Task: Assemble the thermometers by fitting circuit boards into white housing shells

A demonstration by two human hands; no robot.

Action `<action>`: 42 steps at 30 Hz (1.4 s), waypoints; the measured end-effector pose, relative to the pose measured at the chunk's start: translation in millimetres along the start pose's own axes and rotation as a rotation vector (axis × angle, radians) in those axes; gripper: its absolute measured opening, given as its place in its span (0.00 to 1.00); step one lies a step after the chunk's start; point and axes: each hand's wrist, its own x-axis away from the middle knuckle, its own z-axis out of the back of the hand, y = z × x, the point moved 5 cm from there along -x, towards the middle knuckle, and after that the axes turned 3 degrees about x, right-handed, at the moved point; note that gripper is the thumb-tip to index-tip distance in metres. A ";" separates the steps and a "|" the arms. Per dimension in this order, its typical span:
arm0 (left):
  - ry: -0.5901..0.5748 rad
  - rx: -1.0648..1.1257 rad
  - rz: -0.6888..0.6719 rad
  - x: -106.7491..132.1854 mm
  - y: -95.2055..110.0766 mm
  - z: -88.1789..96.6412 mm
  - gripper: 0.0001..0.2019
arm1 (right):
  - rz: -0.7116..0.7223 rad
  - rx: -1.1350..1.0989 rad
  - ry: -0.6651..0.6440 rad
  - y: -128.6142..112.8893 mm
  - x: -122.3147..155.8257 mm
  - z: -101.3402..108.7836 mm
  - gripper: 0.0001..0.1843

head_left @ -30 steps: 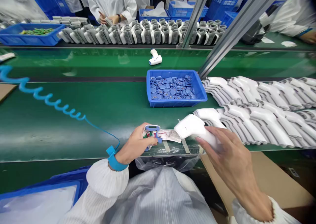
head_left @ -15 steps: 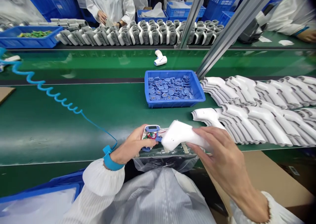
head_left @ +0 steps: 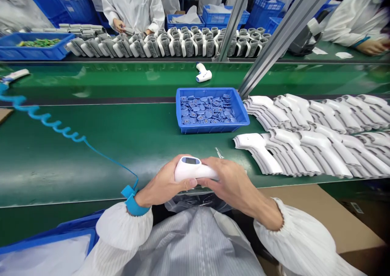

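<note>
A white handheld device (head_left: 196, 172) is held at the near edge of the green bench (head_left: 137, 142), between the fingers of both hands. Its display end is clasped by the left hand (head_left: 166, 178), with the thumb laid along the near side; its handle end is gripped, and partly covered, by the right hand (head_left: 230, 182). The small grey display (head_left: 190, 161) is turned upward, just between the two sets of fingers. A blue wrist strap (head_left: 137, 206) is worn behind the left fingers, and from it a coiled blue cord (head_left: 51, 123) is stretched away to their left. Beyond the fingers, a blue tray (head_left: 213, 128) is filled with small blue parts (head_left: 209, 111). To the right of the fingers, white shells (head_left: 256, 140) are stacked in two rows. Farther beyond the tray, another white device (head_left: 203, 74) is seen lying.
</note>
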 end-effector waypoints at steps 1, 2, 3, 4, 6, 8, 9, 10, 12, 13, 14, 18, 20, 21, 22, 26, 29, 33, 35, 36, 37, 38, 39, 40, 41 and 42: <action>0.005 -0.026 -0.007 0.7 0.9 0.8 0.24 | -0.016 -0.085 -0.014 1.7 -1.3 3.2 0.16; 0.017 -0.049 -0.012 1.2 1.5 1.8 0.23 | -0.018 -0.160 -0.029 2.0 -2.8 6.1 0.17; 0.036 -0.072 -0.017 1.5 1.9 2.7 0.22 | -0.017 -0.223 -0.056 1.3 -4.6 7.9 0.17; 0.065 -0.099 -0.026 1.8 2.1 3.7 0.22 | -0.019 -0.274 -0.091 -0.1 -6.6 8.4 0.17; 0.166 -0.191 -0.061 3.0 2.7 6.3 0.24 | -0.057 -0.349 -0.122 -2.2 -10.7 7.8 0.15; 0.288 -0.315 -0.120 5.6 4.5 8.4 0.25 | -0.141 -0.412 -0.096 -0.9 -13.6 5.9 0.14; 0.337 -0.366 -0.153 7.2 5.6 8.9 0.25 | -0.180 -0.450 -0.080 0.6 -14.1 4.2 0.14; 0.363 -0.394 -0.179 8.7 6.1 8.9 0.24 | -0.199 -0.486 -0.074 2.0 -13.9 2.2 0.14; 0.342 -0.414 -0.167 10.1 4.3 8.3 0.22 | -0.169 -0.515 -0.087 3.6 -12.3 -2.0 0.15; 0.326 -0.432 -0.136 10.5 2.8 8.7 0.20 | -0.138 -0.502 -0.089 4.6 -11.0 -3.3 0.15; 0.312 -0.459 -0.099 11.0 1.5 9.6 0.18 | -0.110 -0.478 -0.084 5.5 -9.8 -4.0 0.14; 0.283 -0.494 -0.078 12.9 6.4 12.3 0.14 | 0.020 -0.478 0.005 -3.5 -12.3 -2.0 0.18; 0.252 -0.457 -0.116 12.9 12.3 10.7 0.14 | 0.058 -0.481 0.107 -17.4 -20.7 0.8 0.17; 0.260 -0.448 -0.134 12.8 15.5 10.4 0.14 | 0.051 -0.449 0.182 -25.0 -26.1 2.2 0.12; 0.272 -0.441 -0.150 12.4 18.2 9.9 0.13 | 0.029 -0.398 0.262 -32.3 -31.7 3.1 0.09; 0.204 -0.411 -0.180 7.4 18.3 0.3 0.07 | 0.003 -0.122 0.492 -56.5 -50.8 -1.3 0.23; 0.224 -0.522 -0.171 3.7 11.2 -4.4 0.05 | 0.101 0.037 0.526 -64.6 -60.3 -9.6 0.26; 0.346 -0.580 -0.153 3.9 10.1 2.9 0.08 | 0.080 0.049 0.640 -60.9 -64.4 -8.1 0.28; 0.282 -0.501 -0.156 4.4 11.5 4.7 0.08 | 0.026 0.019 0.653 -59.1 -64.7 -5.7 0.29; 0.241 -0.473 -0.164 4.8 12.2 4.8 0.08 | 0.023 0.015 0.631 -60.1 -65.4 -5.6 0.28; 0.214 -0.476 -0.175 5.3 12.7 5.2 0.08 | 0.041 0.021 0.596 -62.4 -66.6 -6.4 0.28; 0.218 -0.515 -0.182 5.7 13.0 6.4 0.08 | 0.070 0.034 0.562 -65.4 -68.1 -7.5 0.28; 0.243 -0.577 -0.184 6.0 13.1 8.4 0.09 | 0.103 0.048 0.554 -68.4 -69.7 -8.0 0.27; 0.282 -0.651 -0.181 6.0 13.3 11.0 0.11 | 0.128 0.055 0.568 -70.7 -71.2 -7.7 0.28; 0.323 -0.713 -0.175 5.9 14.1 13.9 0.12 | 0.138 0.052 0.601 -71.7 -72.6 -6.5 0.28; 0.352 -0.741 -0.171 5.7 15.6 16.7 0.13 | 0.127 0.039 0.642 -71.4 -73.8 -4.6 0.28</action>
